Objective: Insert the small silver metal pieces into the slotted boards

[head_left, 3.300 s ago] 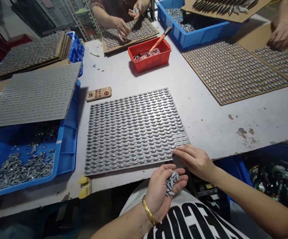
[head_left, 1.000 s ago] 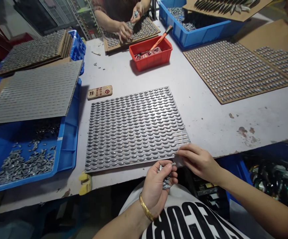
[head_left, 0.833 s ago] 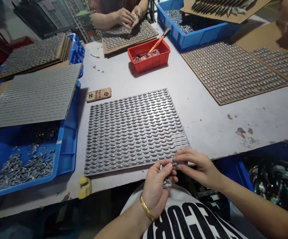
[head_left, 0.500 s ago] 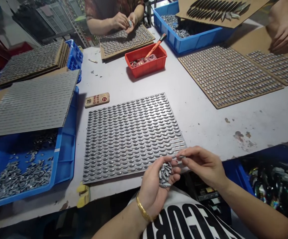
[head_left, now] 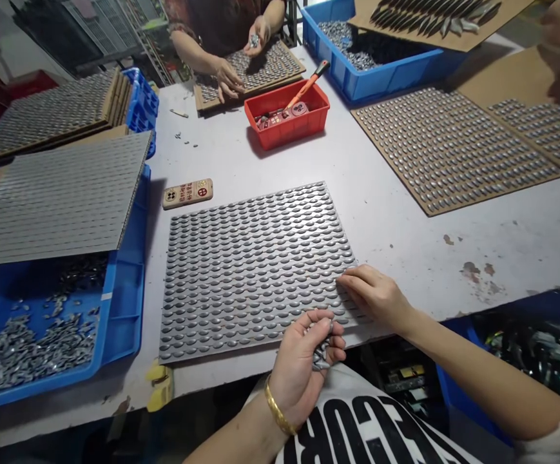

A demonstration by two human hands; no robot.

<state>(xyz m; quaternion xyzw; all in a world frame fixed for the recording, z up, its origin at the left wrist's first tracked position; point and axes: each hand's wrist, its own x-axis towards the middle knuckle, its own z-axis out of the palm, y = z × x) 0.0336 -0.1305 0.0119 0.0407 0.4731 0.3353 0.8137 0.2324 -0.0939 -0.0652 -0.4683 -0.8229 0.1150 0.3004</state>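
Note:
A grey board [head_left: 251, 258] covered with rows of small oval metal pieces lies on the table in front of me. My left hand [head_left: 303, 361], with a gold bracelet on the wrist, is cupped closed around a handful of small metal pieces [head_left: 322, 348] just below the board's near edge. My right hand [head_left: 374, 293] rests on the board's near right corner, its fingers pinched together at the last rows; whether a piece is between the fingertips I cannot make out.
A blue bin [head_left: 125, 309] of loose metal pieces stands at left under a grey board [head_left: 57, 193]. A small wooden block [head_left: 187, 193], a red tray [head_left: 287, 122], filled cardboard sheets [head_left: 448, 148] and another blue bin [head_left: 381, 64] lie beyond. Other people's hands [head_left: 226, 74] work at the far side.
My right hand took a piece from the handful in my left hand and moved forward onto the board's near right corner. My left hand closed tighter around its pieces.

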